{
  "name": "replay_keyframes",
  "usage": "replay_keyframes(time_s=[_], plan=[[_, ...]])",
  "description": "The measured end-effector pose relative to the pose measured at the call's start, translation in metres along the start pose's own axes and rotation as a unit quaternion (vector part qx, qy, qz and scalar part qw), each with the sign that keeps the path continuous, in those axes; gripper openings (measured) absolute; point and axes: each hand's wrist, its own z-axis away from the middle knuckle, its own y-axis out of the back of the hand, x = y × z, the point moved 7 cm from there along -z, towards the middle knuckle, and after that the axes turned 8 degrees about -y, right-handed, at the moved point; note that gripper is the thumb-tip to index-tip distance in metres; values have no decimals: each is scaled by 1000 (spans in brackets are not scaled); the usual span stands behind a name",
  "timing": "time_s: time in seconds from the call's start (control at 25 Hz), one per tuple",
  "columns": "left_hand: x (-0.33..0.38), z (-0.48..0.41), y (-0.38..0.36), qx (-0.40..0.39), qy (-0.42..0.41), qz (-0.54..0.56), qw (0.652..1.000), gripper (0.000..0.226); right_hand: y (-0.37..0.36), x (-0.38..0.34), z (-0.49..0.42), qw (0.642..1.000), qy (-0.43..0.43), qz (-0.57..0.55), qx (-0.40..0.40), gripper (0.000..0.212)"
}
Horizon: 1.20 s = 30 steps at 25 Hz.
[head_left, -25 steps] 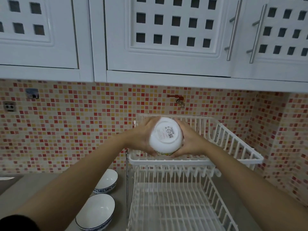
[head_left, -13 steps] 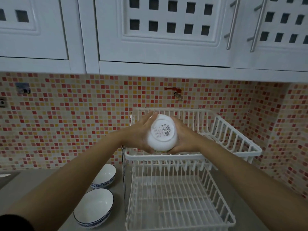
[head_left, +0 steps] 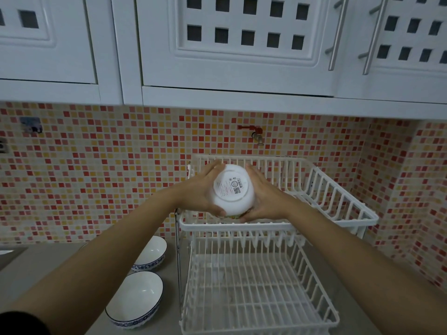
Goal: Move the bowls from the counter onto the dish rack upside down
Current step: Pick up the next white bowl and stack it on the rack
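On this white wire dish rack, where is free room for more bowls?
The lower tier is wholly bare. On the upper tier, the right part is free; its left front is taken by the upturned white bowl between left hand and right hand.

White wall cabinets (head_left: 242, 44) hang above me, doors pierced with square cut-outs, two metal bar handles (head_left: 336, 35) at right. Below them, a mosaic backsplash (head_left: 108, 170) of red, orange and beige tiles, turning a corner at right. Small red-handled tap (head_left: 254, 132) on the wall. Grey worktop (head_left: 48, 267); light dim.
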Motion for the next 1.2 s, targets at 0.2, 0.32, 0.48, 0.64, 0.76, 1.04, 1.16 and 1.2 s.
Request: replay_keyframes(time_s=[0.2, 0.32, 0.48, 0.64, 0.76, 1.04, 1.16, 1.2], plan=[[3, 1, -1, -19, 10, -3, 1000, 127, 6, -1, 1, 998, 7, 64, 26, 138], [7, 5, 3, -18, 23, 9, 1000, 123, 8, -3, 4, 998, 13, 66, 13, 135], [7, 12, 12, 3, 30, 17, 999, 98, 17, -3, 13, 1000, 1, 4, 16, 125], [6, 24, 28, 97, 40, 31, 994, 61, 38, -27, 26, 993, 9, 10, 117, 90], [0, 41, 52, 208, 74, 49, 974, 54, 40, -68, 36, 979, 22, 30, 201, 68], [-66, 148, 82, 328, 202, 73, 920, 50, -11, -191, 16, 966, 122, -33, 225, 64], [-98, 200, 77, 324, 247, 69, 911, 49, -62, -229, 5, 966, 138, -36, 214, 64], [-110, 215, 73, 314, 260, 68, 911, 49, -83, -239, -3, 969, 135, -42, 201, 63]])
